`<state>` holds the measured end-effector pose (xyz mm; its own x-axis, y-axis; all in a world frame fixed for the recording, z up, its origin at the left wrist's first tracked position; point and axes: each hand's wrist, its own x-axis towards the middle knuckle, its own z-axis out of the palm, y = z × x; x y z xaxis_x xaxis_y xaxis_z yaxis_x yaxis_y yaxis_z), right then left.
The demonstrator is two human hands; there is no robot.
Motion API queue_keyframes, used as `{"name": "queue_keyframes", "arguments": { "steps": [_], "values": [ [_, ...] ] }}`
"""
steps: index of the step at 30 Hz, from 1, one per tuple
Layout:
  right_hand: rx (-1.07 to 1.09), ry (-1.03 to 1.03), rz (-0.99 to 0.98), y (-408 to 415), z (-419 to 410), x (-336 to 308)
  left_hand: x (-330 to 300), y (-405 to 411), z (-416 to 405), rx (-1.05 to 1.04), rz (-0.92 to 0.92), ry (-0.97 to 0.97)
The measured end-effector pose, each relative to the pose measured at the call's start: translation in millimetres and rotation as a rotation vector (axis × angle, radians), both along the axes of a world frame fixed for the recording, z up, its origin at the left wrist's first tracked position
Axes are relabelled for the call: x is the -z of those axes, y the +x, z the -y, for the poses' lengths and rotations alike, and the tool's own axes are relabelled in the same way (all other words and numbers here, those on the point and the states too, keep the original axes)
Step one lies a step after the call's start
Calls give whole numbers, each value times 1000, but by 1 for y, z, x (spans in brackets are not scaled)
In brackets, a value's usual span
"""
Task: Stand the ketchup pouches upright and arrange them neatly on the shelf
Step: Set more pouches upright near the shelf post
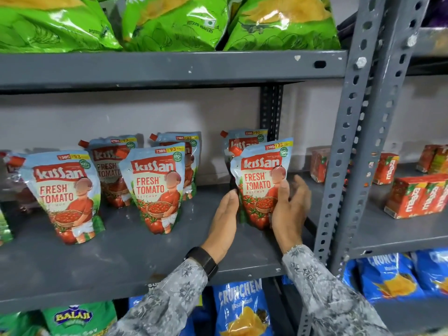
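Left hand (224,214): I see it open, palm flat against the left edge of the front right pouch (260,183).
Right hand (289,209): open too, fingers spread on that pouch's right side, thumb on its face.
Front right pouch: upright on the grey shelf (121,258), near the post (351,141).
Other pouches (155,187): standing further left and behind.

Both hands (257,214) flanking upright ketchup pouch (260,183)
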<state>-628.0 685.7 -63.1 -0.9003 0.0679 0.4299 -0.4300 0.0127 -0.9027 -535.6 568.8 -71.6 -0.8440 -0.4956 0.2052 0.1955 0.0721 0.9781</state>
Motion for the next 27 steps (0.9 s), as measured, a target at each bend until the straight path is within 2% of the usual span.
{"name": "queue_keyframes", "arguments": {
  "steps": [3, 6, 7, 9, 11, 13, 15, 17, 19, 23, 27],
  "values": [
    [132, 45, -240, 13, -3, 2, 2, 52, 23, -73, -35, -105],
    [282, 110, -513, 30, 6, -3, -2, 110, 52, -262, -152, -193],
    [251, 96, -577, 39, 14, -5, -4, 126, 63, -333, -185, -199],
    [59, 75, -641, 66, 38, -11, -5, 143, 90, -457, -220, -187],
    [-219, 160, -569, 89, 74, -12, -5, 145, 117, -547, -196, -184],
    [-452, 241, -355, 106, 110, -12, -8, 138, 137, -576, -149, -133],
    [-587, 182, -98, 112, 140, -13, -9, 124, 152, -502, -122, -32],
    [-637, -8, 118, 109, 157, -13, -7, 111, 160, -430, -129, 51],
    [-650, -120, 242, 103, 169, -8, -8, 102, 168, -376, -156, 132],
    [-772, -62, 339, 97, 179, 0, -6, 96, 175, -346, -142, 230],
    [-726, -57, 337, 96, 177, -3, -5, 96, 174, -285, -138, 243]
  ]
}}
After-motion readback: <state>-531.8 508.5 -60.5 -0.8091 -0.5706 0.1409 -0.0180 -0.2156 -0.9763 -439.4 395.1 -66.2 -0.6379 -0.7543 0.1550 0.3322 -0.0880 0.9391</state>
